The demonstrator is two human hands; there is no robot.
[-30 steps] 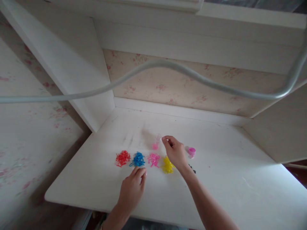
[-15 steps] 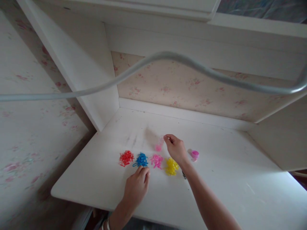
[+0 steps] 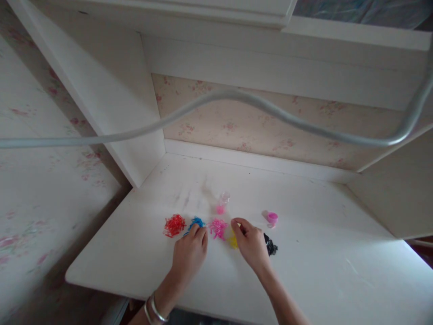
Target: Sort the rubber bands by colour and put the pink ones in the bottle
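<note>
My left hand (image 3: 190,248) is pinched closed at the near edge of a pile of small blue loop-like pieces (image 3: 196,222), partly covering it. My right hand (image 3: 249,241) also has thumb and fingertips pressed together, above a yellow pile (image 3: 233,241) that it largely hides. Whatever either pinch holds is too small to make out. Between the hands lies a pile of pink pieces (image 3: 218,228). A red pile (image 3: 174,225) is left of the blue one. Beside my right wrist, a shiny black heap (image 3: 270,246) shows in part.
Behind the pink pile lies a small see-through object (image 3: 224,197) with a bright pink part (image 3: 220,209). A small pink cup (image 3: 272,218) stands further right on the white desk (image 3: 321,271). A grey bar (image 3: 230,94) crosses the view above the desk.
My right hand has come back toward me from beside the see-through object to the yellow pile. My left hand has shifted slightly up over the blue pile. More of the black heap shows.
</note>
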